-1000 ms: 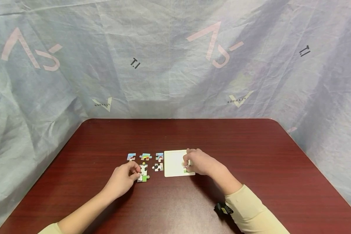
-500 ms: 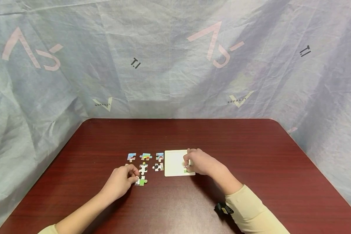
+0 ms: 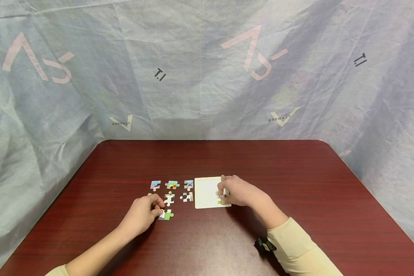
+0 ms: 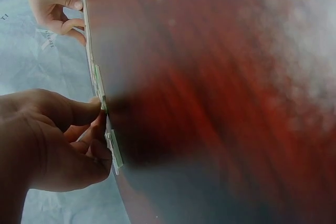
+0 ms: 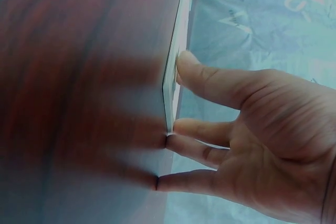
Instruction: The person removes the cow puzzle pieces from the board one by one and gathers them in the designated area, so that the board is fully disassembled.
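Observation:
My left hand (image 3: 139, 214) pinches a green-and-white jigsaw piece (image 3: 167, 215) between thumb and index finger, low over the table. In the left wrist view, another piece (image 4: 116, 149) shows edge-on just past the curled fingers of that hand (image 4: 58, 140). Over the right side of a pale square puzzle board (image 3: 205, 193) lies my right hand (image 3: 241, 191). Its thumb touches the board (image 5: 170, 77) in the right wrist view, and the other fingers reach fairly straight to the board's edge and the table. A partly covered piece with green (image 3: 219, 201) sits in the board's near right corner.
Left of the board lie several loose jigsaw pieces, among them a blue one (image 3: 155, 184), a colourful one (image 3: 172, 184), a red-and-blue one (image 3: 188, 184) and two white ones (image 3: 169, 199), (image 3: 186, 197). The dark red table (image 3: 279, 165) ends at a grey cloth (image 3: 200, 96).
My left hand has drawn the green-and-white piece towards me and slightly left, away from the white piece behind it. My right hand and the board have shifted very slightly right.

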Demonstrator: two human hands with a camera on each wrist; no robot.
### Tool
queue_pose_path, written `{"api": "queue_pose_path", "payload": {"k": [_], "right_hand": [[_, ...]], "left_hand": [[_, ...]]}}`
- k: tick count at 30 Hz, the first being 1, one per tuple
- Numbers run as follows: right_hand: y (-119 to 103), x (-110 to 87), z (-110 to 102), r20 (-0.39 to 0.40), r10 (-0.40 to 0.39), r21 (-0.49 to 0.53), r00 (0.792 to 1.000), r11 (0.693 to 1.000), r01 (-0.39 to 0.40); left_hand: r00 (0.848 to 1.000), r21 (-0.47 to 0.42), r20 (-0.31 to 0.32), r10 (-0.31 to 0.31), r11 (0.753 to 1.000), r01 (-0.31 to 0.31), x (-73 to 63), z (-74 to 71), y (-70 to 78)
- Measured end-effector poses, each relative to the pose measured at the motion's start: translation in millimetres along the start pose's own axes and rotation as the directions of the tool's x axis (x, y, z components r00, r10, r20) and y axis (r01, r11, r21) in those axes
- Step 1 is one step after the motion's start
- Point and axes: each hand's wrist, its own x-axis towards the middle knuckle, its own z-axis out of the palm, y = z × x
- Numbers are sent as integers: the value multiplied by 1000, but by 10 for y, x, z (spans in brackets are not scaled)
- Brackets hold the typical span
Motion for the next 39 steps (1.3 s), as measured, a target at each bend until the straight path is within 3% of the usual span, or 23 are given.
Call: {"api": "queue_pose_path", "payload": {"k": [12,20,29,39], "right_hand": [[-13,-15,10,16,49,-3,999,999,-49],[-34,29,31,-3,82,-58,997,995,-82],[-47,30,13,1,93,-124,996,988,-93],[-35,32,16,14,120,-129,993,985,-117]], "left_hand": [[999,-21,-30,19,1000,-20,22,21,103],[998,-52,-26,57,997,-58,77,109,281],[991,-66,-40,126,990,-129,233,265,486],[986,-90,48,159,984,-154,419,429,696]]}}
